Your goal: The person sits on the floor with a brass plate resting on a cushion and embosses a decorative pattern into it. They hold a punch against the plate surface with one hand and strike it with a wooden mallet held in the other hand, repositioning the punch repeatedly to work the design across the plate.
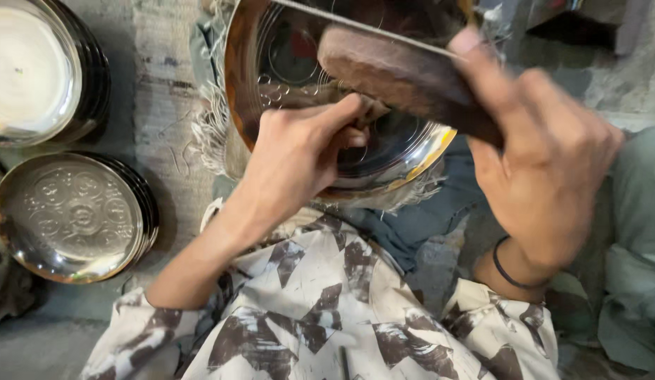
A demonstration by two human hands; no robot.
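Observation:
A shiny round metal plate [405, 151] with embossed circular patterns lies in front of me on frayed cloth. My left hand [299, 158] rests on the plate with its fingers pinched together on a small tool that I cannot make out. My right hand [545, 155] is closed around a brown wooden mallet [405, 74], held slanted above the plate and blurred. A dark band circles my right wrist. My patterned white and brown sleeves fill the bottom of the view.
A stack of embossed metal plates [70, 214] sits at the left on the floor. Another stack of plain shiny plates [39, 70] is at the upper left. Grey-green cloth [637, 267] lies at the right. A frayed cloth [215, 127] lies under the plate.

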